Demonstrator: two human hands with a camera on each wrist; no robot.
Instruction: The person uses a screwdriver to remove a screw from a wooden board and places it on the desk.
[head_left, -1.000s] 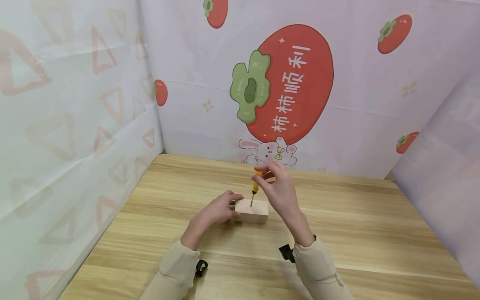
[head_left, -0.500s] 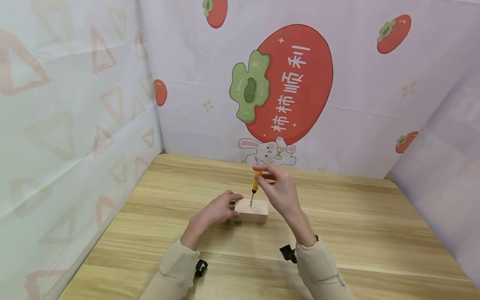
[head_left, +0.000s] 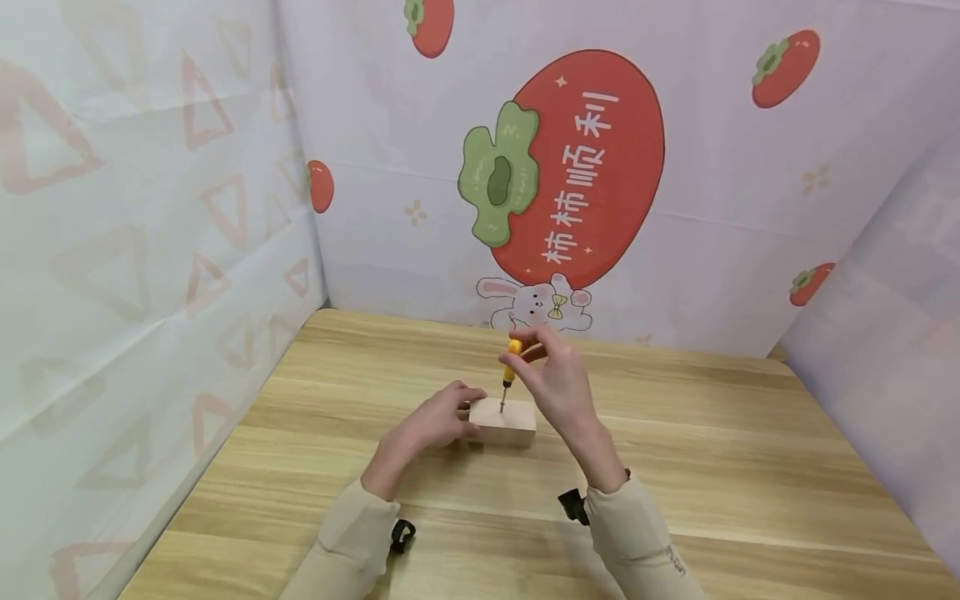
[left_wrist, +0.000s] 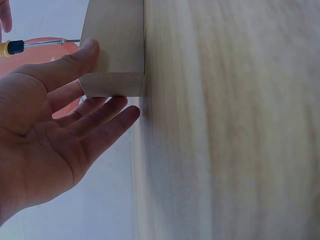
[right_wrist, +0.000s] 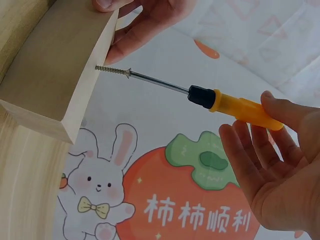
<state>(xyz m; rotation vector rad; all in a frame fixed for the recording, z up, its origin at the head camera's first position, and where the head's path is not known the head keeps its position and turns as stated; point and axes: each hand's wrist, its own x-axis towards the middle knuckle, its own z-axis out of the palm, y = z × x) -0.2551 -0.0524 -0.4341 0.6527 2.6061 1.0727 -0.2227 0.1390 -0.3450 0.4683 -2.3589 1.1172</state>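
Observation:
A pale wooden block [head_left: 504, 423] lies flat on the table. My left hand [head_left: 433, 419] grips its left end, thumb on the near side and fingers on the far side, as the left wrist view shows. A screw [right_wrist: 113, 70] stands in the block's top face with most of its thread exposed. The tip of a screwdriver [right_wrist: 240, 107] with a yellow handle and black collar meets the screw head. My right hand [head_left: 558, 379] pinches the handle near its top end between thumb and fingers; the other fingers are spread below it in the right wrist view.
The wood-grain table [head_left: 712, 467] reaches back to a white printed cloth [head_left: 390, 242] with persimmons and a rabbit. Another cloth wall [head_left: 165, 275] borders the left side. Black straps sit at both cuffs.
The right hand's fingers shift and turn on the screwdriver handle, moving slightly right and then back left. The left hand and the block stay in place.

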